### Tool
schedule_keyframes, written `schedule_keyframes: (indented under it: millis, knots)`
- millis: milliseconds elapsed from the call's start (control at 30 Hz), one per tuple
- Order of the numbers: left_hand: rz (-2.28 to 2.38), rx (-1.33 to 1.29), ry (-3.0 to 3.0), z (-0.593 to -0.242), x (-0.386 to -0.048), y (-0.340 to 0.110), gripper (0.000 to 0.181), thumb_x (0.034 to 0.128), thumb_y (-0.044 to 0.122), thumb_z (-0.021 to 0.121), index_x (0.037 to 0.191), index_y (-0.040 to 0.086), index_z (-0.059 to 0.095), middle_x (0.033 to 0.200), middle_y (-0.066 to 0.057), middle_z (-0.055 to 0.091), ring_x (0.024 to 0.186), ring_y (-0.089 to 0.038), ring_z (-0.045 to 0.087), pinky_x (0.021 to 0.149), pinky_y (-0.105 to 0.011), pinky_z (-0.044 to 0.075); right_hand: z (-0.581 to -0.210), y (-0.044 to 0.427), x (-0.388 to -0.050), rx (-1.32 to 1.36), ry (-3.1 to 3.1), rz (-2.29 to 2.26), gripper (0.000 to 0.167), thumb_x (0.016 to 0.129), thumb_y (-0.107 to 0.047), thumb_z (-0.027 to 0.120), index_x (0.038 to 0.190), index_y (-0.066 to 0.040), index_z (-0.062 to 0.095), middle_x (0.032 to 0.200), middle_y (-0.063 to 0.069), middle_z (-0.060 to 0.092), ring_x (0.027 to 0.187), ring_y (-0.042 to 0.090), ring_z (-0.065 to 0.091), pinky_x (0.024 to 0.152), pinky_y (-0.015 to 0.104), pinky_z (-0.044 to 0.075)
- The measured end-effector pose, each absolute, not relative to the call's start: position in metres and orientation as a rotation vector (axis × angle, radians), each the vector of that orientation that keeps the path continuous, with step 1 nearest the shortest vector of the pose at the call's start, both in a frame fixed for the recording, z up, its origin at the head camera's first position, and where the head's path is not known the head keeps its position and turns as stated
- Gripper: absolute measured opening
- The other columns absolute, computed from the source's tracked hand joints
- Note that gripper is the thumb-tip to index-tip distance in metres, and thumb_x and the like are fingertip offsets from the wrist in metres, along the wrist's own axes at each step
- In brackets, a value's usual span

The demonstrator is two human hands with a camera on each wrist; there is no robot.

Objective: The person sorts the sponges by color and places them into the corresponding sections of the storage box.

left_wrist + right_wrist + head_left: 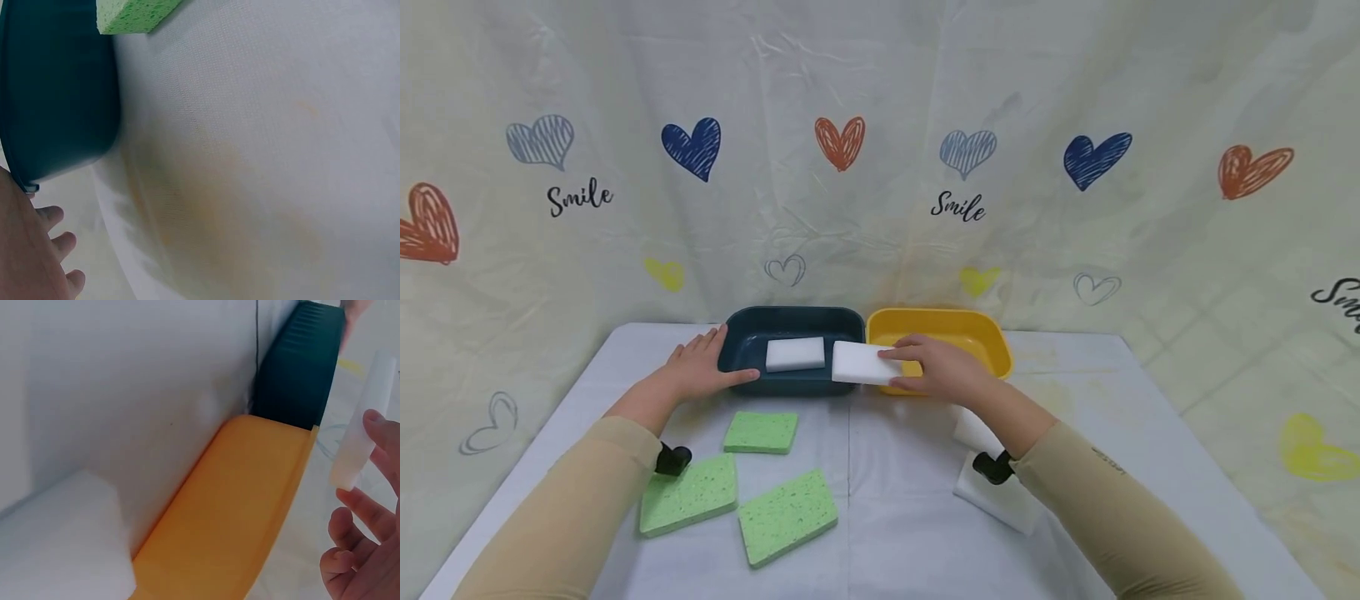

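Observation:
A white sponge (855,363) is pinched between the thumb and fingers of my right hand (946,368), raised above the bins where they meet. The right wrist view shows this sponge (365,422) edge-on, thumb on one face and fingertips at its other side. My left hand (700,368) rests at the left end of the dark teal bin (797,388), fingers spread along its rim and thumb over the front corner. Another white sponge (795,354) lies inside that bin. Right beside it stands a yellow bin (977,332), partly covered by my right hand.
Three green sponges lie in front of the teal bin: a rear one (762,432), a left one (691,497) and a right one (788,518). Two white sponges, one farther back (976,431) and one nearer (1009,504), lie partly under my right forearm. A heart-printed curtain (880,225) hangs behind.

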State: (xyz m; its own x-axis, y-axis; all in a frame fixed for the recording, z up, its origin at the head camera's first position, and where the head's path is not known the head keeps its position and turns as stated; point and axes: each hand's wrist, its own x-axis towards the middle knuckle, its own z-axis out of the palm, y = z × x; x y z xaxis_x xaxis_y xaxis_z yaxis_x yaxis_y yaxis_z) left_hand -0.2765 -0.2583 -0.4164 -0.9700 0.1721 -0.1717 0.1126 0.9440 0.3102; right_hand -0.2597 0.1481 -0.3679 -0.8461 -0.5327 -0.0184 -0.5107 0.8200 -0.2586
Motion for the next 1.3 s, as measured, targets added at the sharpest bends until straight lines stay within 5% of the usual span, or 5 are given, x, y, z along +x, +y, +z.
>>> schedule_keyframes:
  millis: [1300]
  knots:
    - [0.412, 0.195, 2.9, -0.42, -0.282, -0.259, 0.129, 0.0782, 0.088, 0.046, 0.157, -0.005, 0.0, 0.161, -0.031, 0.007, 0.145, -0.052, 0.008, 0.114, -0.068, 0.005, -0.391, -0.017, -0.324, -0.717, 2.782, -0.288, 0.049, 0.09, -0.051, 0.068, 0.138, -0.041, 0.059, 0.14, -0.004, 0.054, 0.126, 0.015, 0.05, 0.105, 0.036, 0.043]
